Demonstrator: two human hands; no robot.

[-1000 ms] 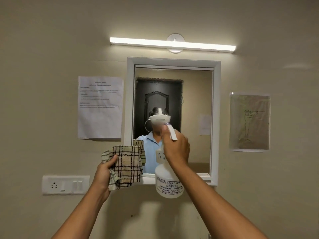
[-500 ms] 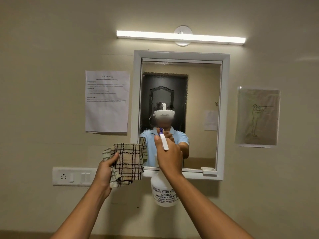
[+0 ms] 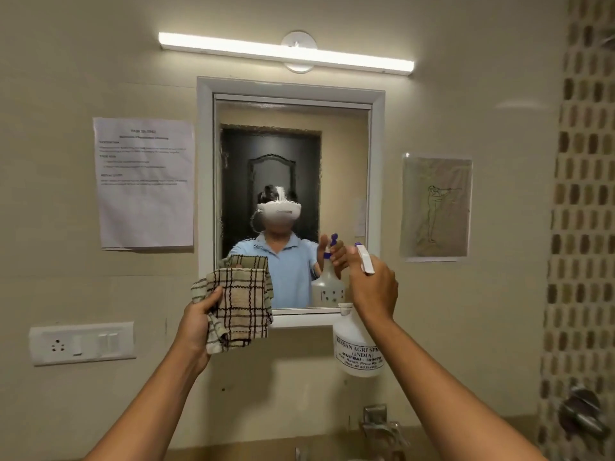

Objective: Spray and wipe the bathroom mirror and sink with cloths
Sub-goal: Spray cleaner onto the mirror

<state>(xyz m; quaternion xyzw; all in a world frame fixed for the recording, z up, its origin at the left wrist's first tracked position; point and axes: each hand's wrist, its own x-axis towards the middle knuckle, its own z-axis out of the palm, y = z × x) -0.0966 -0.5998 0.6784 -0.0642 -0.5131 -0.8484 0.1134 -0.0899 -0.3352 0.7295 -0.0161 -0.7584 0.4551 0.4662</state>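
A white-framed mirror (image 3: pixel 346 154) hangs on the beige wall, its glass speckled with spray droplets at the left and centre. My right hand (image 3: pixel 372 287) grips the neck of a white spray bottle (image 3: pixel 357 347), held up in front of the mirror's lower right corner, nozzle toward the glass. My left hand (image 3: pixel 196 324) holds a beige checked cloth (image 3: pixel 241 304) against the mirror's lower left corner. The sink is mostly out of view; only a chrome tap (image 3: pixel 379 427) shows at the bottom.
A tube light (image 3: pixel 286 53) glows above the mirror. A printed paper (image 3: pixel 144 183) is stuck to the wall on the left, a drawing (image 3: pixel 436 207) on the right. A switch plate (image 3: pixel 81 342) sits low left. Mosaic tiles (image 3: pixel 579 227) and a wall valve (image 3: pixel 582 414) are far right.
My right hand and the spray bottle have moved right and down, from the mirror's centre to its lower right. More droplets cover the glass. The view has dropped, showing the tap.
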